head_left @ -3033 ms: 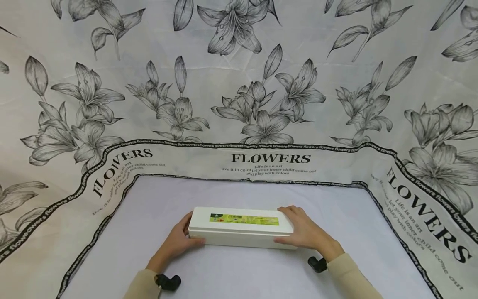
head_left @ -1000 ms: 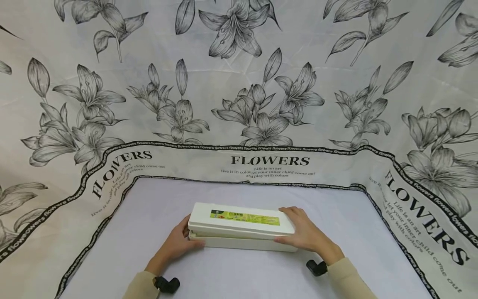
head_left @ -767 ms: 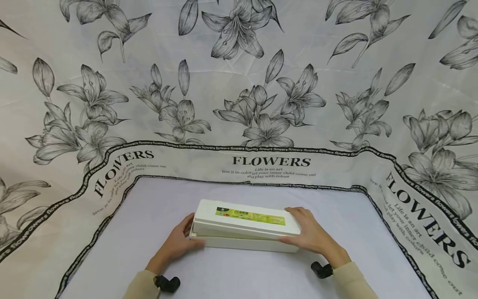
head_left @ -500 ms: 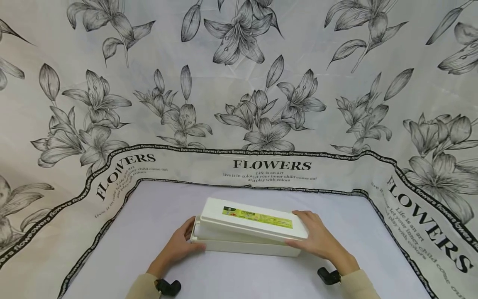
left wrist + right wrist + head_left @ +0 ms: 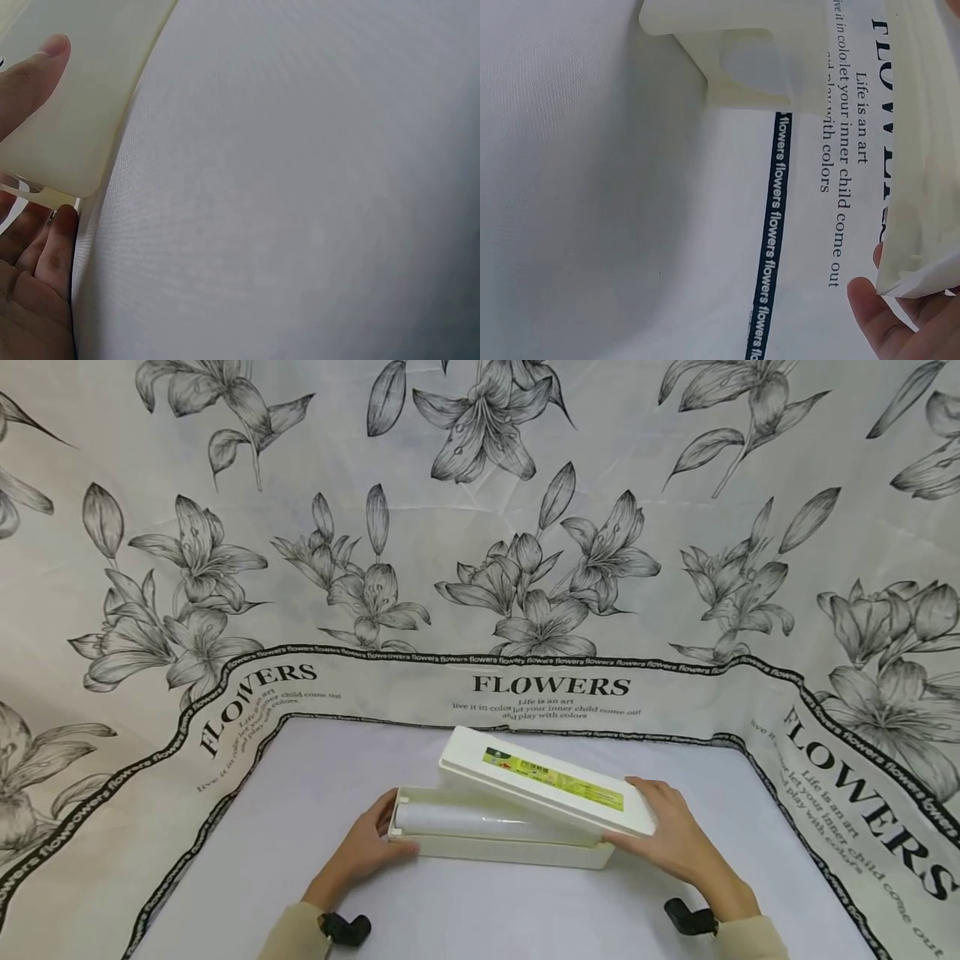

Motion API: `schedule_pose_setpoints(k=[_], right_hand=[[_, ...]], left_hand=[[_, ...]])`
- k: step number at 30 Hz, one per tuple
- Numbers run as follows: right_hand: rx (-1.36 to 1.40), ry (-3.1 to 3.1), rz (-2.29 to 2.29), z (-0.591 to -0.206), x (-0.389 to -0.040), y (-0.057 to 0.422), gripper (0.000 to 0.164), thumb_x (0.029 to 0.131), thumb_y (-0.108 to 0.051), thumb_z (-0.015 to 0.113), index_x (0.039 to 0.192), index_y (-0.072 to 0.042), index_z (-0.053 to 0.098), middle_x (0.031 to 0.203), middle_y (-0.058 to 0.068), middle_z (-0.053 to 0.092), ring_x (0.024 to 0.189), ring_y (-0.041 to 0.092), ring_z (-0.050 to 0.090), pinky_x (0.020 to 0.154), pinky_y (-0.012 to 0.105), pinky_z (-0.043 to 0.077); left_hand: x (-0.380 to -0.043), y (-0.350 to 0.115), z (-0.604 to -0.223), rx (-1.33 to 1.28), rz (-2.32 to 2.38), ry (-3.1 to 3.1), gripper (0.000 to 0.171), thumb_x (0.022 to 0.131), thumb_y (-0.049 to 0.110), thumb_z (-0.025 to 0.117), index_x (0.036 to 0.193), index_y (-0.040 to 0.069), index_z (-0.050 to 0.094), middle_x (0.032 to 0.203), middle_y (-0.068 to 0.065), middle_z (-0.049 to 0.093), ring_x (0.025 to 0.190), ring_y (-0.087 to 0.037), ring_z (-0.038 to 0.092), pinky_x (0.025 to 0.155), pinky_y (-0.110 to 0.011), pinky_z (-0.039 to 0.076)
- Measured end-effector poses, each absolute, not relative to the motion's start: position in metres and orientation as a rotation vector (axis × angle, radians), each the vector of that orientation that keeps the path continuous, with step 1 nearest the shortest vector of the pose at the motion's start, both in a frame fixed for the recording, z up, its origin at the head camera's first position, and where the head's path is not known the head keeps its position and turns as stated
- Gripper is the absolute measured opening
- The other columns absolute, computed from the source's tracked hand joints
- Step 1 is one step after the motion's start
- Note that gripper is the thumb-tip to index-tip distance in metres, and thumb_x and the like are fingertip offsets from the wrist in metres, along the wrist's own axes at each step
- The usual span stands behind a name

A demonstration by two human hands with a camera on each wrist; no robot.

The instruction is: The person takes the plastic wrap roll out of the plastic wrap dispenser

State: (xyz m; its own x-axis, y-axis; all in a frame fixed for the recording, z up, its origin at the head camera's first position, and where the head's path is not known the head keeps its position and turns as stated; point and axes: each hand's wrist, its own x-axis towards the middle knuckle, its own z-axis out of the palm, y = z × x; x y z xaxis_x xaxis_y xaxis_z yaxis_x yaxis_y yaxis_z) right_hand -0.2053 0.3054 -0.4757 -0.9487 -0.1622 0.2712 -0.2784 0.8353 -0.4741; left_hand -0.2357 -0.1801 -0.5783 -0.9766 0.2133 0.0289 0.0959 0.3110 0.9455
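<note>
A long white cling film box (image 5: 510,852) sits on the table in the head view. Inside it lies a roll of clear cling film (image 5: 465,817), its right part hidden under the lid. My left hand (image 5: 365,847) grips the box's left end, thumb on the front wall; the left wrist view shows the box wall (image 5: 97,112) beside that thumb. My right hand (image 5: 667,835) holds the white lid (image 5: 551,781) by its right end, thumb in front and fingers behind. Its left end is raised and swung back, while its right end overlaps the box's right end.
A pale cloth (image 5: 480,914) covers the table. Behind and at both sides stands a floral curtain (image 5: 405,693) with a black lettered border. A black wrist camera (image 5: 347,930) sits by the left cuff, another (image 5: 690,917) by the right.
The lid, flat on the box at first, has come up at its left end and moved right and back with my right hand, exposing the roll. My left hand keeps its grip.
</note>
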Motion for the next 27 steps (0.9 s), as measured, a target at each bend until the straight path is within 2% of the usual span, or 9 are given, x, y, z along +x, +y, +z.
schedule_pose_setpoints(k=[14,20,27], right_hand=[[0.215,-2.795,0.793,-0.482,-0.197,0.322,0.097,0.075,-0.056,0.087,0.148,-0.005,0.048,0.141,0.023,0.052,0.126,0.041,0.046,0.095,0.064,0.043],[0.147,-2.8,0.794,-0.484,-0.188,0.335,0.097,0.076,-0.052,0.088,0.15,-0.006,0.047,0.141,0.025,0.051,0.123,0.042,0.047,0.089,0.062,0.044],[0.088,-2.784,0.752,-0.485,-0.184,0.353,0.098,0.076,-0.052,0.087,0.151,-0.004,0.044,0.138,0.031,0.05,0.12,0.047,0.046,0.083,0.06,0.043]], left_hand=[[-0.236,-0.18,-0.579,0.292,1.771,2.452,0.11,0.073,0.028,0.096,0.161,0.008,0.032,0.159,-0.015,0.046,0.145,-0.037,0.047,0.119,-0.05,0.039],[-0.234,-0.18,-0.577,0.323,1.763,2.454,0.109,0.075,0.025,0.094,0.161,0.005,0.03,0.159,-0.017,0.045,0.145,-0.037,0.047,0.119,-0.049,0.04],[-0.236,-0.18,-0.575,0.286,1.767,2.453,0.112,0.073,0.028,0.096,0.161,0.008,0.03,0.161,-0.014,0.044,0.147,-0.035,0.045,0.12,-0.046,0.037]])
